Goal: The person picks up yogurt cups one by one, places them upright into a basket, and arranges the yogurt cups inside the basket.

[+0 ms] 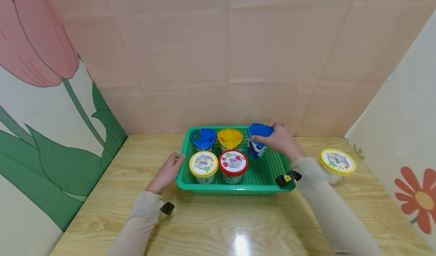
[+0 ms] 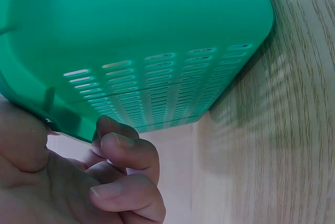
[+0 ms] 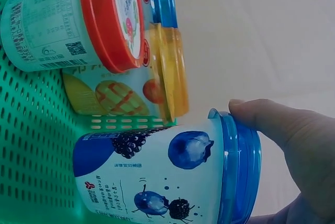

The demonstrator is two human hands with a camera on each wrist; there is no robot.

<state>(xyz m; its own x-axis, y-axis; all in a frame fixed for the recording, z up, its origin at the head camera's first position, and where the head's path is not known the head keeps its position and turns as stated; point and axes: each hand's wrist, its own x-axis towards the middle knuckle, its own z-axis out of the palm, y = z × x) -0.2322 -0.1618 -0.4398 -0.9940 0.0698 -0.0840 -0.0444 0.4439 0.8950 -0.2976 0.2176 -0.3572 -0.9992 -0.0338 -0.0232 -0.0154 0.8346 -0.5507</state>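
Note:
My right hand [image 1: 282, 139] grips a blueberry yogurt cup [image 1: 256, 149] by its blue lid, thumb on the near side. The cup is slightly tilted at the back right inside the green basket [image 1: 238, 188]; in the right wrist view its printed blueberries and blackberries [image 3: 157, 177] show. My left hand [image 1: 168, 172] holds the basket's left rim, its fingers [image 2: 131, 156] curled by the edge. Left of the held cup stand a yellow-lidded cup [image 1: 230, 138] and another blue-lidded cup [image 1: 203, 138]. In front of them are a red-lidded tub [image 1: 233, 163] and a yellow-rimmed tub [image 1: 203, 165].
Another yellow-rimmed tub [image 1: 337, 161] stands on the wooden table [image 1: 218, 225], right of the basket and beyond the right sleeve. A plain pinkish wall covering [image 1: 225, 59] rises directly behind the basket. Flower-printed panels flank the table.

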